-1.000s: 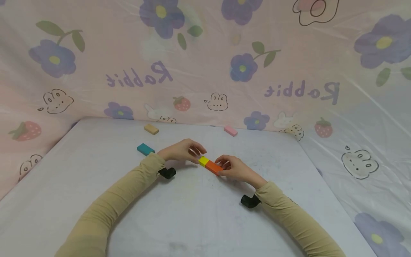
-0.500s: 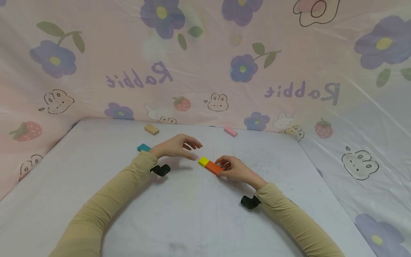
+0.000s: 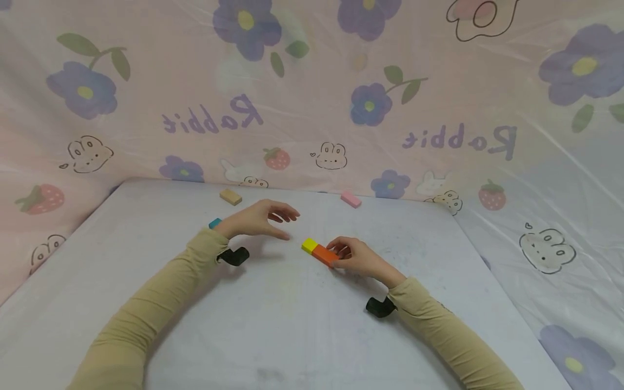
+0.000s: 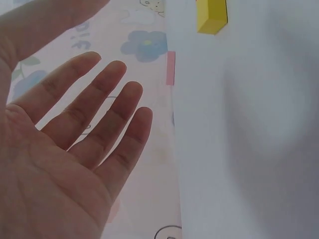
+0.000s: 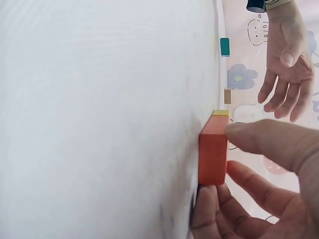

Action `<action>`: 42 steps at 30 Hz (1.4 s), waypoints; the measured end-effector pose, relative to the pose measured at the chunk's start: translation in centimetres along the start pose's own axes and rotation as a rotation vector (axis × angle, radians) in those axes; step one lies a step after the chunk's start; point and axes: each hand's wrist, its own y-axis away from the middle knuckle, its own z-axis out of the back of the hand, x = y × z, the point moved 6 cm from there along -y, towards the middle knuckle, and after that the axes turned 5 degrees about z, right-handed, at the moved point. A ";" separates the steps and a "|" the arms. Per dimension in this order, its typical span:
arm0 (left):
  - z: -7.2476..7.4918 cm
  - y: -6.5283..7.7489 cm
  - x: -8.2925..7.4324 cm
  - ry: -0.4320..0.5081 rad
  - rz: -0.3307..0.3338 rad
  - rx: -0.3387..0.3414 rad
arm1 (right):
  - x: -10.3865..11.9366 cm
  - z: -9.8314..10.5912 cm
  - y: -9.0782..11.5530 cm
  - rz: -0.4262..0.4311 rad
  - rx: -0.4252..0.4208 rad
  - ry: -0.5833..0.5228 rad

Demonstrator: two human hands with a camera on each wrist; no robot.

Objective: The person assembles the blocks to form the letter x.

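An orange block [image 3: 324, 256] lies on the white table, end to end with a yellow block [image 3: 309, 246]. My right hand [image 3: 359, 258] grips the orange block's near end; in the right wrist view the thumb rests at its upper edge and fingertips touch its lower end. My left hand [image 3: 257, 219] hovers left of the yellow block, apart from it and holding nothing. Its fingers [image 4: 130, 107] are spread and slightly bent in the left wrist view. Behind the left wrist, a teal block [image 3: 214, 222] is partly hidden in the head view.
Toward the table's back edge lie a tan block [image 3: 230, 196] on the left and a pink block [image 3: 350, 199] on the right. A patterned curtain [image 3: 302, 108] with flowers and rabbits rises behind and at the sides. Each wrist carries a dark camera mount [image 3: 380, 307].
My left hand has drawn back to the left, away from the yellow block, covering more of the teal block. The right hand and the orange and yellow blocks have stayed in place.
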 end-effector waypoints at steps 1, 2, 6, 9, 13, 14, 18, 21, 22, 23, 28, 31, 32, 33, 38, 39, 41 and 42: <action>0.2 0.2 0.0 -0.005 0.000 -0.005 | 0.0 0.0 0.0 0.003 0.001 -0.002; 0.3 0.4 0.0 -0.005 0.002 -0.010 | 0.1 0.0 0.0 0.005 0.001 -0.001; 0.9 1.2 0.3 -0.007 0.016 -0.022 | 0.2 0.0 0.1 0.010 0.005 -0.001; 1.3 2.0 0.1 -0.009 0.045 -0.027 | 0.3 0.0 0.2 0.006 0.005 0.001; 1.8 2.9 0.7 0.000 0.060 -0.041 | 0.5 0.0 0.2 0.001 0.005 0.003; 1.9 3.0 1.3 0.003 0.057 -0.043 | 0.5 0.0 0.2 0.001 0.006 0.004; 2.2 3.7 2.3 0.005 0.060 -0.039 | 0.5 -0.1 0.2 0.005 0.006 0.013; 2.4 4.2 2.6 -0.005 0.067 -0.030 | 0.6 -0.1 0.3 0.008 0.004 0.015; 2.5 4.4 2.8 -0.011 0.070 -0.028 | 0.6 -0.1 0.3 0.005 0.004 0.014; 2.6 4.6 2.8 -0.016 0.074 -0.028 | 0.6 -0.1 0.3 0.004 0.003 0.012; 3.2 5.5 3.7 -0.048 0.107 -0.038 | 0.3 -0.2 0.3 -0.003 0.002 0.001; 3.8 6.2 4.2 -0.061 0.133 -0.051 | 0.2 -0.2 0.2 -0.002 0.005 -0.004; 4.0 6.3 4.3 -0.067 0.138 -0.056 | 0.2 -0.2 0.2 -0.001 0.005 -0.006; 4.1 6.5 4.4 -0.068 0.147 -0.060 | 0.1 -0.2 0.2 0.002 0.006 -0.006; 5.0 7.3 5.1 -0.090 0.172 -0.074 | 0.0 -0.2 0.2 0.000 0.005 0.005; 5.1 7.4 5.2 -0.094 0.180 -0.077 | 0.0 -0.2 0.1 0.000 0.005 0.009; 5.4 7.8 5.4 -0.109 0.196 -0.083 | 0.0 -0.2 0.1 -0.002 0.004 0.015; 5.6 7.9 5.6 -0.114 0.205 -0.086 | 0.0 -0.2 0.1 -0.002 0.004 0.018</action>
